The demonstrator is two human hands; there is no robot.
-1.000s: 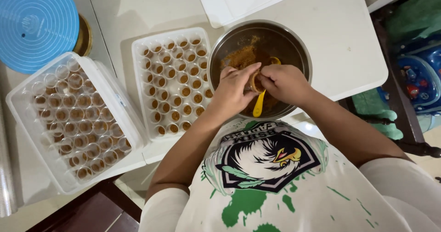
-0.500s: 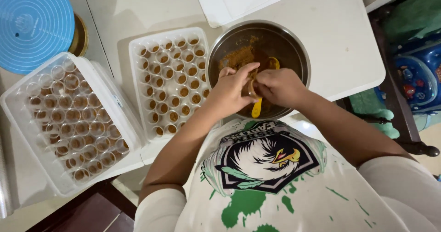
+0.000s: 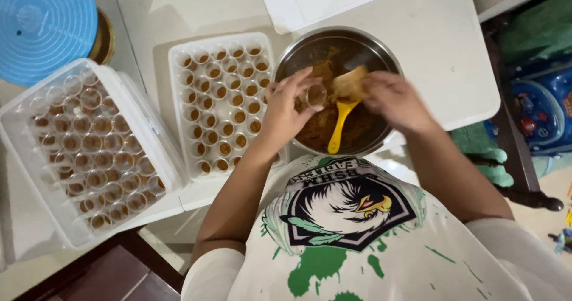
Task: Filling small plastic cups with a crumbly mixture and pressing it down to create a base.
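My left hand holds a small clear cup over a round metal bowl of brown paste. My right hand is beside it at the spoon's head, where a lump of paste sits right next to the cup's mouth. The yellow spoon has its handle pointing down toward me into the bowl. Just left of the bowl, a white tray holds several small cups with brown filling.
A clear plastic box packed with several filled cups stands at the left. A blue round lid sits on a container at the top left. A white board lies at the top. The white table's edge runs at the right.
My hands have parted slightly and risen in the bowl. The cup's mouth now shows in my left hand, and the spoon's loaded head sits next to it.
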